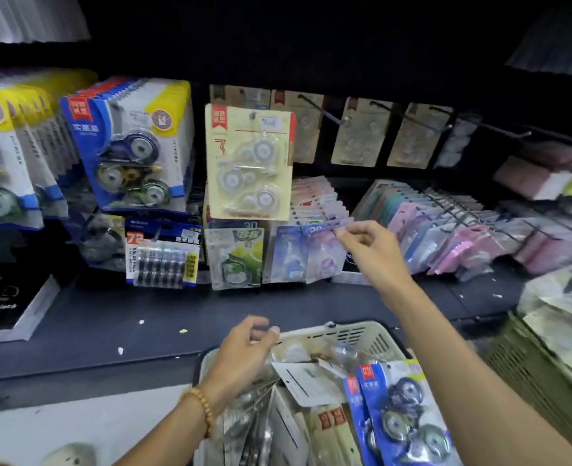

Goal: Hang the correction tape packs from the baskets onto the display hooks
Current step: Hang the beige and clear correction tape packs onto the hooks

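At far left, blue-and-yellow correction tape packs (pixel 128 142) hang in thick rows on the display, their cards upright with the long axis vertical. Below them a dark shelf (pixel 177 314) runs across the frame, bare along its front strip.

The left hand (pixel 244 344) hovers over the near-left rim of the cream basket (pixel 361 331). Its fingers are loosely curled with thumb and fingertips drawn near each other; blur makes it hard to say, but it seems to be holding nothing. A bead bracelet (pixel 200 406) circles that wrist. The basket sits low in the middle, crammed with packs lying at angles, including a blue pack (pixel 402 418) at its right side, face up and tilted with its hang-tab end toward the display.

Above the basket, a cream pack (pixel 249 163) hangs flat and upright at the front of its hook.

The right hand (pixel 365 243) reaches up to the lower row, thumb and forefinger pinching the top corner of a pale purple pack (pixel 321 257), which hangs tilted just beside a blue pack on the same row. Further right, several black hooks (pixel 408 116) jut out toward the viewer with room on their stems, only a few tan cards at the back. Pink and purple packs (pixel 462 230) fill the lower right rows.
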Available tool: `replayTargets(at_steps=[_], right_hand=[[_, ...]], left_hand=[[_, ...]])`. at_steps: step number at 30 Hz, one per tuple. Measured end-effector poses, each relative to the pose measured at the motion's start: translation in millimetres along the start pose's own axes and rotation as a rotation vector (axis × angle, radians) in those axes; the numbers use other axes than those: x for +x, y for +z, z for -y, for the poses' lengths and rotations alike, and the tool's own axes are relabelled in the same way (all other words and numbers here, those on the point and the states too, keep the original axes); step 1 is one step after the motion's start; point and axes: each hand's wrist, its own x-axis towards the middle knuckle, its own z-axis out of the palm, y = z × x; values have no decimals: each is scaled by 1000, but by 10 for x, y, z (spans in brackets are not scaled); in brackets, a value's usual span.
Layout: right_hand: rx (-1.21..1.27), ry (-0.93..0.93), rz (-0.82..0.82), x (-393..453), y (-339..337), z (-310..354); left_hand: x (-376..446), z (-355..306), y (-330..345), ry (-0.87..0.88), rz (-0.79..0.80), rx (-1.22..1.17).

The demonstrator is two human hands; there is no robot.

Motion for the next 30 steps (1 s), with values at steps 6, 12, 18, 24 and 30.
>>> replayTargets(at_steps=[6,12,18,24,30], right_hand=[[-186,194,-45,-729,-754,-1198],[-385,468,16,-1230,-1380,-2186],[-547,471,148,-1329,-1268,-2414],[-929,373,296,-1189,-958,-2375],[-761,377,222,-1142,-1019,-2432]], left_hand=[[-161,307,718,-47,138,32],[-178,531,1475,-23,299,193],[165,453,1741,101,223,674],[425,603,1909,-61,271,360],[508,517,2110,-106,252,178]])
